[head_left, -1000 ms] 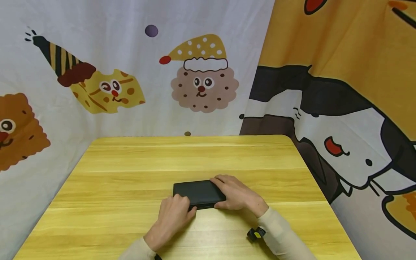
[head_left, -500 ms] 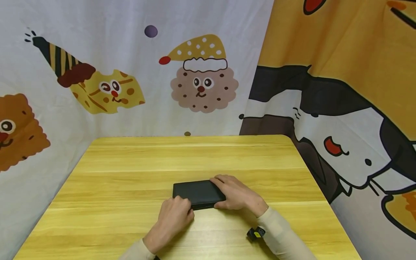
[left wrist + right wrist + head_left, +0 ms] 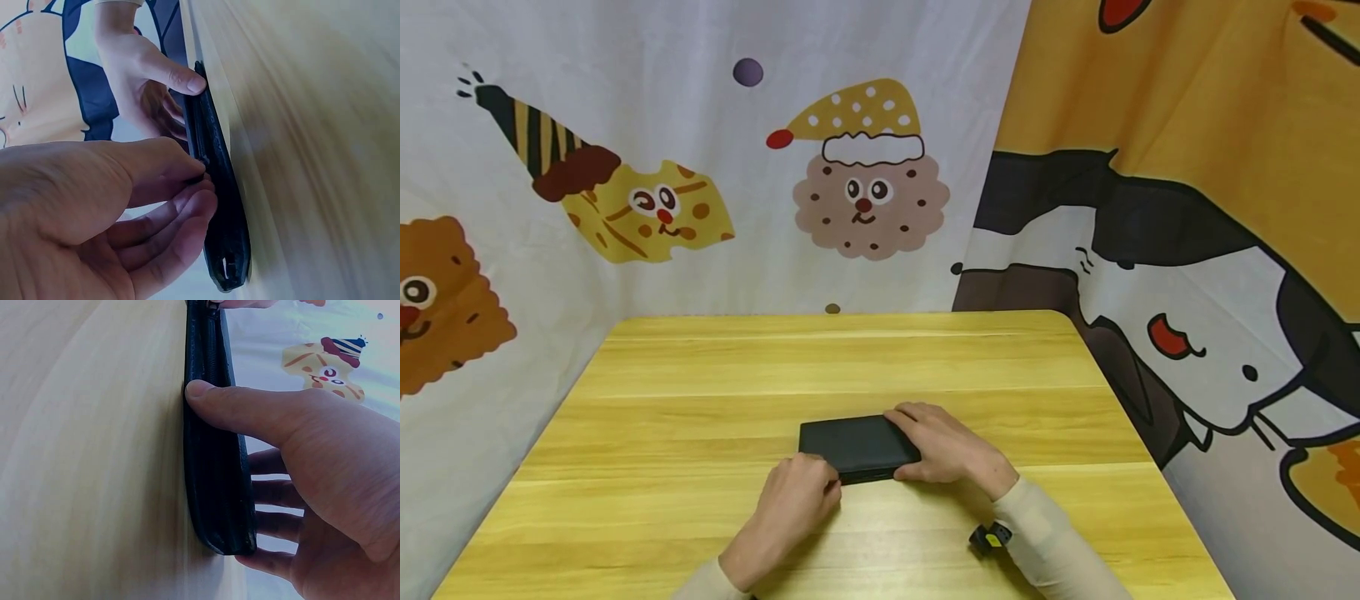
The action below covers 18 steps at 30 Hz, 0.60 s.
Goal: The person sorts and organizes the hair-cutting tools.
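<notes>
A black zippered wallet (image 3: 859,442) lies flat on the table, its zipper edge facing me. My left hand (image 3: 797,498) is at the wallet's near left corner, where thumb and forefinger pinch the small dark zipper pull (image 3: 195,179). Its other fingers curl beside the wallet's edge. My right hand (image 3: 947,450) grips the right end, thumb along the near edge and fingers over the top and far side. Part of the zipper (image 3: 211,359) shows in the right wrist view, above the right thumb. The fingers of the left hand mostly hide the pull.
The light wooden table (image 3: 700,392) extends around the wallet on all sides. Behind it hangs a white curtain (image 3: 700,108) with cartoon prints, and a yellow and black one (image 3: 1187,108) is at the right. A small black device (image 3: 990,538) sits at the right wrist.
My left hand has slid a little to the left along the wallet's near edge, pinching the zipper pull. The right hand and the wallet have stayed in place.
</notes>
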Each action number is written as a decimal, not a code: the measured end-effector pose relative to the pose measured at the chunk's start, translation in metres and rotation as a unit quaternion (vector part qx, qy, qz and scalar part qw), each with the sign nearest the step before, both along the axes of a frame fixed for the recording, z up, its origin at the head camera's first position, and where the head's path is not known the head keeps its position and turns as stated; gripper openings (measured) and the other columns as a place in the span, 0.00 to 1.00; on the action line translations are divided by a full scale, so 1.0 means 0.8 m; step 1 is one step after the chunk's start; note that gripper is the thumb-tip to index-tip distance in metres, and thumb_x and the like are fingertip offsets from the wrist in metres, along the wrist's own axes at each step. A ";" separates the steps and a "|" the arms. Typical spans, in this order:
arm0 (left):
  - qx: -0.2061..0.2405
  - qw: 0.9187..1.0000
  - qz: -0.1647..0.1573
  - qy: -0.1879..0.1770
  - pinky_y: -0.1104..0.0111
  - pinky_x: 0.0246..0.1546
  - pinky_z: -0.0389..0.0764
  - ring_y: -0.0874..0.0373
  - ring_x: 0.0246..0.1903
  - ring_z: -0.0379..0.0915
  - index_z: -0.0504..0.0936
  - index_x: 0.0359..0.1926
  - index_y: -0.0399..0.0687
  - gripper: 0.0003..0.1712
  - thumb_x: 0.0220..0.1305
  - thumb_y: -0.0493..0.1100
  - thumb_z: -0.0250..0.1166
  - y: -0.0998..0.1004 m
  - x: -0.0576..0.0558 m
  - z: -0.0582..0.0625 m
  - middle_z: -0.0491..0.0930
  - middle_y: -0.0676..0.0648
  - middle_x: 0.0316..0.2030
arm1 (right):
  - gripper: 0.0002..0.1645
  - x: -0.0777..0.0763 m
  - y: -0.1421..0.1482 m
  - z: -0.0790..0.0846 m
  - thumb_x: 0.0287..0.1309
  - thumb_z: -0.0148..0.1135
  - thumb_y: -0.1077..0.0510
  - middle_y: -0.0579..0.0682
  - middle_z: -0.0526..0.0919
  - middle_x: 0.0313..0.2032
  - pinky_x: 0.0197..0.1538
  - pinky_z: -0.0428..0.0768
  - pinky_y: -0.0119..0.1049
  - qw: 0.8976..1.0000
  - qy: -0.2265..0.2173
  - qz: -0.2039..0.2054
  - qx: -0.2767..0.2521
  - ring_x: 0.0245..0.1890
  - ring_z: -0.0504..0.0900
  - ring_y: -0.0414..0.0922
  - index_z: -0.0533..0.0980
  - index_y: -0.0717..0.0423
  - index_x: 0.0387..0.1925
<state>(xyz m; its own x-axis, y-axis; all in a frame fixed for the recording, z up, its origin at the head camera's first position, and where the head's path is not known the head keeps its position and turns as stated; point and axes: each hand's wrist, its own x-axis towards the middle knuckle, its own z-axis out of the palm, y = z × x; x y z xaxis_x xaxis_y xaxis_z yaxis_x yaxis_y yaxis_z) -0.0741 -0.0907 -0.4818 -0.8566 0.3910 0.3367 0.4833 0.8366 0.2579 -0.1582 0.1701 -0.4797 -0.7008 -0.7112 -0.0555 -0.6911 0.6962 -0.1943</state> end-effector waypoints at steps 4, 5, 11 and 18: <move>0.010 1.000 -0.011 0.001 0.74 0.14 0.68 0.67 0.15 0.63 0.81 0.11 0.55 0.16 0.47 0.33 0.69 -0.003 -0.001 -0.001 0.70 0.58 0.14 | 0.57 0.000 0.000 0.000 0.58 0.68 0.30 0.56 0.66 0.73 0.71 0.67 0.51 1.000 -0.001 -0.002 0.000 0.71 0.64 0.53 0.61 0.54 0.79; 0.012 1.000 -0.014 -0.001 0.74 0.15 0.68 0.67 0.16 0.63 0.81 0.11 0.54 0.15 0.47 0.33 0.69 -0.003 -0.001 0.000 0.70 0.58 0.14 | 0.57 0.000 0.000 0.000 0.58 0.68 0.31 0.56 0.66 0.73 0.71 0.67 0.51 1.000 -0.001 -0.003 -0.001 0.71 0.64 0.53 0.61 0.54 0.79; 0.009 1.000 -0.022 -0.013 0.75 0.16 0.68 0.68 0.16 0.62 0.82 0.12 0.53 0.15 0.48 0.32 0.69 -0.010 0.000 0.004 0.69 0.58 0.14 | 0.57 0.001 -0.001 -0.001 0.58 0.69 0.30 0.56 0.66 0.73 0.70 0.67 0.51 1.000 0.000 -0.005 -0.001 0.70 0.64 0.53 0.61 0.53 0.79; 0.000 1.000 -0.001 -0.003 0.75 0.15 0.65 0.67 0.15 0.60 0.78 0.09 0.55 0.18 0.45 0.30 0.68 -0.028 0.004 0.007 0.68 0.58 0.13 | 0.57 0.000 0.001 -0.003 0.57 0.69 0.30 0.56 0.65 0.73 0.70 0.68 0.52 1.000 0.002 -0.002 -0.002 0.70 0.64 0.53 0.61 0.53 0.79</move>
